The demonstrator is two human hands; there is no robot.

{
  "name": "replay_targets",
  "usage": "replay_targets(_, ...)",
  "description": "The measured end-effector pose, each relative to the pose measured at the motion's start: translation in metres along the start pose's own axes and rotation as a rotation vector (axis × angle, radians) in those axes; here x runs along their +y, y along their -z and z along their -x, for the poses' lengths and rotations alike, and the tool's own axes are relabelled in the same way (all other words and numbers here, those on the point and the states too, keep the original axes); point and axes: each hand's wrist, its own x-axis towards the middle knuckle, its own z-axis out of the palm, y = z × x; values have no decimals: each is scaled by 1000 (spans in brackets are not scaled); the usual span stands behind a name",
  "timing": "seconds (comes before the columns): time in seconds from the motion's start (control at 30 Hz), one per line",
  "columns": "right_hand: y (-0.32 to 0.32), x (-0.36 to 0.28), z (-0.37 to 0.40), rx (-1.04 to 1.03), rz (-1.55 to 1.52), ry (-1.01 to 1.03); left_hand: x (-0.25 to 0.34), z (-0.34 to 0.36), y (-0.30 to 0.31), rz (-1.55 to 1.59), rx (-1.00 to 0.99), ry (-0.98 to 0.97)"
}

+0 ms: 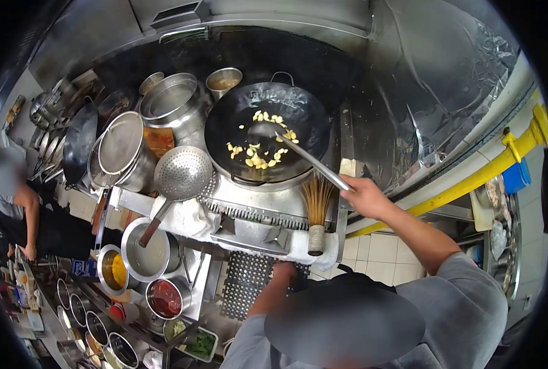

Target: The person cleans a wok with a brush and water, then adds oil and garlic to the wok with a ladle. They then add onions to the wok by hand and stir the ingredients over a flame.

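My right hand (pixel 365 195) is wrapped round the metal handle of a ladle (pixel 314 161), whose bowl end rests in a large black wok (pixel 224 123) on the stove. Pale yellow slices (pixel 261 161) lie scattered in a rough ring in the wok, around the ladle's end. My left hand (pixel 286 270) is low in front of the stove's edge, near a white cloth (pixel 327 249); its fingers are too dark and small to make out. A bamboo brush (pixel 317 212) stands between the wok and that cloth.
Left of the wok are a perforated strainer (pixel 183 173), a metal pot (pixel 181 126) and a mesh sieve (pixel 121 142). Nearer stand a steel pot (pixel 129 246) and a container of red sauce (pixel 165 299). Another person (pixel 24 203) is at the far left. A yellow pipe (pixel 458 190) runs along the right.
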Motion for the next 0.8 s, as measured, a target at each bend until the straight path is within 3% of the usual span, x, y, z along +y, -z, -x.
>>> replay_targets(0.13,-25,24,-46,222,-44,182,16,19,1,-41,92,5)
replay_targets(0.27,-13,-10,-14,91,-117,-46,6,23,-3,21,146,17)
replay_targets(0.4,-15,-15,58,20,-16,-3,-7,47,-5,224,331,-97)
replay_targets(0.47,-12,-34,91,-96,-466,-311,-9,59,-6,250,366,-114)
replay_targets(0.5,-13,-38,91,-89,-448,-309,-9,65,-7,267,390,-120)
replay_targets(0.63,-22,-52,40,-8,-280,-174,-14,46,-32,253,301,-177)
replay_targets(0.7,-31,-47,-1,95,-287,-212,-18,25,-47,243,329,-180)
replay_targets(0.77,-58,13,-53,445,177,174,-13,23,-43,225,341,-188)
replay_targets(0.8,-55,8,-47,446,198,183,-12,38,-37,218,298,-164)
